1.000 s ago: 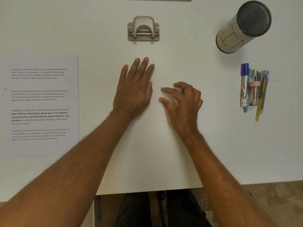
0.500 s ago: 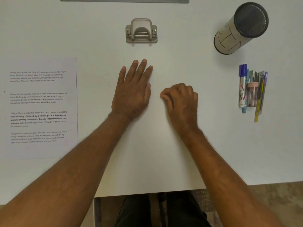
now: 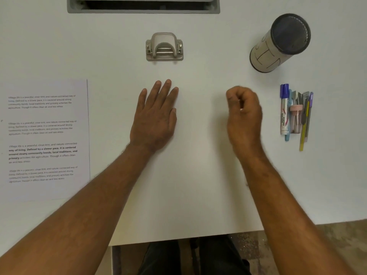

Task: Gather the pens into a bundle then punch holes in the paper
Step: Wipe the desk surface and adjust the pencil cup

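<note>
Right hand [image 3: 243, 114] now nearer slim pens [image 3: 296, 114].

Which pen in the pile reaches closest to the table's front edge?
The thin yellow pen on the right side of the pile. Its lower tip pokes out well past the white marker with the blue cap and the others, which all stop higher up.

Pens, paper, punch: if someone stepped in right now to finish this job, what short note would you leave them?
Left hand: flat on the table, holding nothing.
Right hand: curled in a loose fist, apparently holding nothing, left of the pens.
Pens: lying side by side at the right, below the cup.
Paper: flat at the left, untouched.
Hole punch: top centre.
Done: nothing.
Left: bundle the pens, then punch the paper.
</note>
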Tool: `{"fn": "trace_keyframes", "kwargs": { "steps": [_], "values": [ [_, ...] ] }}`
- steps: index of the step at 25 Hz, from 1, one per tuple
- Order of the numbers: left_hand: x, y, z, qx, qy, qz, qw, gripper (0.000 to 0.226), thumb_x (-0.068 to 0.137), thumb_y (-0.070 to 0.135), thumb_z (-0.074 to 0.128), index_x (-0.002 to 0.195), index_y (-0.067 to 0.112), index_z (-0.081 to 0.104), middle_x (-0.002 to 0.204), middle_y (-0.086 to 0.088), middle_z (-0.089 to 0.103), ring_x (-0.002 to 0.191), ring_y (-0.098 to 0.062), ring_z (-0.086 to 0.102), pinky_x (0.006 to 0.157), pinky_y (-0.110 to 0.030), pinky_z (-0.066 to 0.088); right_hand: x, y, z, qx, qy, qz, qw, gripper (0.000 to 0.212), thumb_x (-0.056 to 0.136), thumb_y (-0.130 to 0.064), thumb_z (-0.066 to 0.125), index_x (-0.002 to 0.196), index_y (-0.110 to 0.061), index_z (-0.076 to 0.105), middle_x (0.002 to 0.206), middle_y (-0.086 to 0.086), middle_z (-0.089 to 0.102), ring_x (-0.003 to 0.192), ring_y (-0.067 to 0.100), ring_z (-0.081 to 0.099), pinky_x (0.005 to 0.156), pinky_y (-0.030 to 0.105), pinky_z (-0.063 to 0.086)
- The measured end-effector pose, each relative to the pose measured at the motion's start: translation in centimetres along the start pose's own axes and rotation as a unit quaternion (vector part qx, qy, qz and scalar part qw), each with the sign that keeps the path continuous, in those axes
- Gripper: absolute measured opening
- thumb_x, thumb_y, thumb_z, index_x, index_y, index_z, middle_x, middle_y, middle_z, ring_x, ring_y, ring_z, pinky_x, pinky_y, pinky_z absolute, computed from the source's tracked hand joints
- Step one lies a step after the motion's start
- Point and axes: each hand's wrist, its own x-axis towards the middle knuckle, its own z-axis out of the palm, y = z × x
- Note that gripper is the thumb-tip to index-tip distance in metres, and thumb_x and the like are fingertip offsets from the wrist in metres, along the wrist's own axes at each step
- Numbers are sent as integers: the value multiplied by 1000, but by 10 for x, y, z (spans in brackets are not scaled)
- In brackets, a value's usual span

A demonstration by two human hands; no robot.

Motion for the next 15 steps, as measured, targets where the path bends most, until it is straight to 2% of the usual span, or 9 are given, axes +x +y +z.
{"fn": "trace_keyframes", "kwargs": {
  "steps": [3,6,9,12,15],
  "values": [
    [0,0,0,2,5,4,1000,57,107,31,28,163,21,29,173,-1,21,161,-23,15,130,-50,13,39,-28,-28,8,94,-49,994,23,101,-19,56,88,-38,57,105,6,62,87,2,55,81,19,48],
    [1,0,1,5,10,6,1000,57,106,32,28,163,21,29,173,0,21,161,-23,16,130,-50,13,87,-41,-58,-53,165,-79,982,12,100,-22,55,92,-29,60,107,-2,57,85,-2,56,81,13,47],
    [1,-1,3,10,16,6,1000,58,106,32,28,162,21,30,172,0,22,160,-23,17,130,-50,13,124,-39,-75,-168,164,-67,970,9,100,-28,58,98,-25,66,110,-6,59,84,0,55,77,9,45],
    [1,-1,3,10,21,8,1000,58,105,32,28,162,20,32,172,-1,23,160,-23,18,130,-50,13,144,-30,-81,-245,134,-44,959,9,97,-27,64,101,-23,71,109,-8,67,90,5,59,88,30,55],
    [1,-1,4,7,21,8,1000,58,105,31,29,162,20,32,172,-1,23,160,-23,17,129,-50,14,150,-31,-81,-266,133,-47,954,11,97,-29,64,103,-25,72,98,-15,70,91,8,65,86,36,58]
  ]
}}
